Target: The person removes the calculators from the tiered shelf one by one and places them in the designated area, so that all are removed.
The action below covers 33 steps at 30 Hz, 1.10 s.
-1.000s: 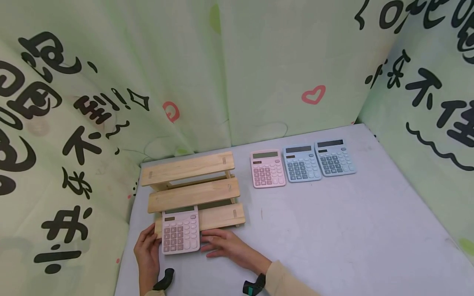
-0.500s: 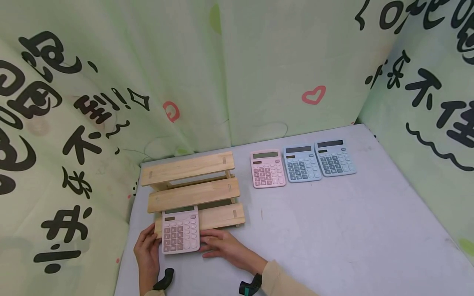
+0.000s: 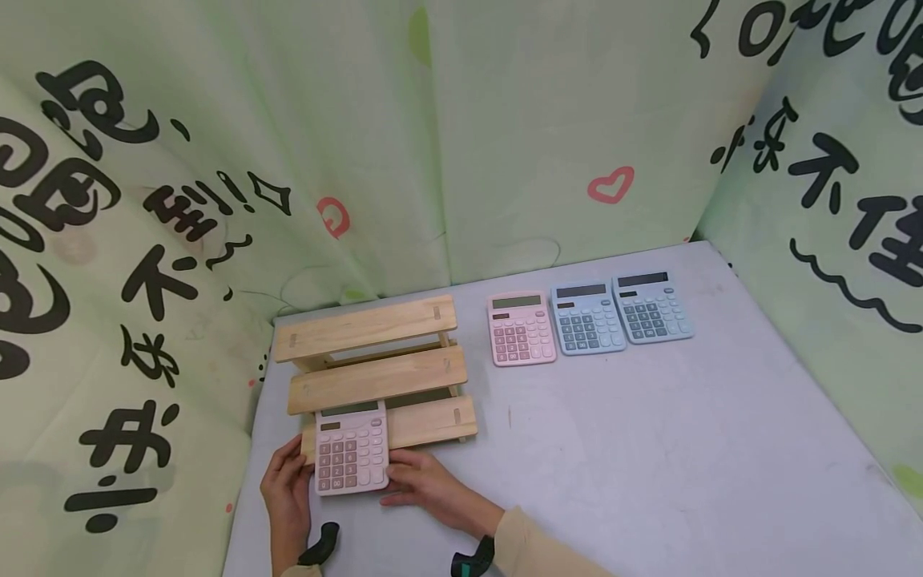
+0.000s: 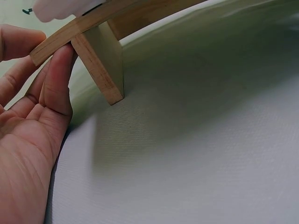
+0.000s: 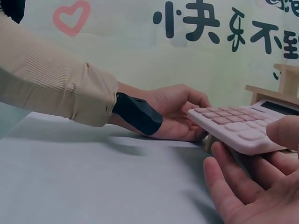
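Observation:
A pink calculator [image 3: 352,449] leans on the lowest board of a stepped wooden rack [image 3: 378,383], its near end jutting past the front edge. My right hand [image 3: 431,486] holds its right side, thumb over the keys and fingers underneath, as the right wrist view shows at the calculator's edge [image 5: 243,133]. My left hand [image 3: 288,481] pinches the left end of that lowest board. In the left wrist view, the fingers of this left hand [image 4: 37,93] lie above and below the board end [image 4: 60,44], beside a wooden leg [image 4: 100,65].
Right of the rack, a second pink calculator [image 3: 521,328] and two blue calculators, one in the middle [image 3: 588,319] and one at the right [image 3: 652,308], lie in a row on the white table [image 3: 613,449]. A printed curtain [image 3: 519,136] hangs behind and along both sides.
My right hand has shifted a little left along the pink calculator's side, and its thumb has come over the edge. The left hand, rack and calculators have kept their places.

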Motion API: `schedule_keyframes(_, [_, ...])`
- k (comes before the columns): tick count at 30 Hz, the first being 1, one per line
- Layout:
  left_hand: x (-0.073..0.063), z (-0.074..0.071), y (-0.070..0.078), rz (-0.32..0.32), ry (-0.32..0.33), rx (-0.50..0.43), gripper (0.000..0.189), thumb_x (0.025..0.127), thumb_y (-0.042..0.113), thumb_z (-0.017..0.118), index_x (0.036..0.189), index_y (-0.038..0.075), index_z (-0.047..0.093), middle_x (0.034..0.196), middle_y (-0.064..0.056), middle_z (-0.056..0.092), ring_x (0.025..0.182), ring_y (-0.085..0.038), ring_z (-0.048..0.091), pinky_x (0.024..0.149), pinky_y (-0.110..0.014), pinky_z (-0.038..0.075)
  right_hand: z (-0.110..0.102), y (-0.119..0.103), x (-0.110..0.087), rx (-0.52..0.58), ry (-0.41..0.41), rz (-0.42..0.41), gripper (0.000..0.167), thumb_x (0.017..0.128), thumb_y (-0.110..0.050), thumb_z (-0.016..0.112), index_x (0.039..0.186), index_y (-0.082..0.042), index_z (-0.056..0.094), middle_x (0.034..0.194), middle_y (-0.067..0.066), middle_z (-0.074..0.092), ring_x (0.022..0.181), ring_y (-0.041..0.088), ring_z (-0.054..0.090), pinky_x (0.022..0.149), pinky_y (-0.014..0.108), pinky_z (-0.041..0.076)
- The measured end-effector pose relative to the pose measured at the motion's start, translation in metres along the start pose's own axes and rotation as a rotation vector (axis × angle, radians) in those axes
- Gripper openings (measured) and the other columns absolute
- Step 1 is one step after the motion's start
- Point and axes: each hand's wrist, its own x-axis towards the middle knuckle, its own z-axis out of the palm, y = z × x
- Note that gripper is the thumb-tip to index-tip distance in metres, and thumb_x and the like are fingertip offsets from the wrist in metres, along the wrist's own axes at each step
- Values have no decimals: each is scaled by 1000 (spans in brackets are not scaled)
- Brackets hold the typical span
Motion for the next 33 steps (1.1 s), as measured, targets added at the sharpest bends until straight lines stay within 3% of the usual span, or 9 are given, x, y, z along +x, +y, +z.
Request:
schedule_keyframes(18, [1, 0, -1, 4, 1, -23, 36, 102, -8, 47, 130, 2, 68, 111, 1, 69, 96, -12, 64, 76, -22, 54, 6, 9, 7, 65, 27, -32, 47, 109, -10, 51, 153, 5, 43, 144, 25, 61, 123, 25, 67, 106, 46, 56])
schedule_keyframes(33, [2, -1, -2, 11, -2, -31, 34, 102, -7, 48, 126, 3, 70, 109, 0, 69, 94, -12, 64, 75, -24, 55, 2, 6, 2, 27, 10, -37, 48, 109, -9, 49, 155, 5, 41, 149, 25, 56, 125, 26, 65, 104, 43, 57])
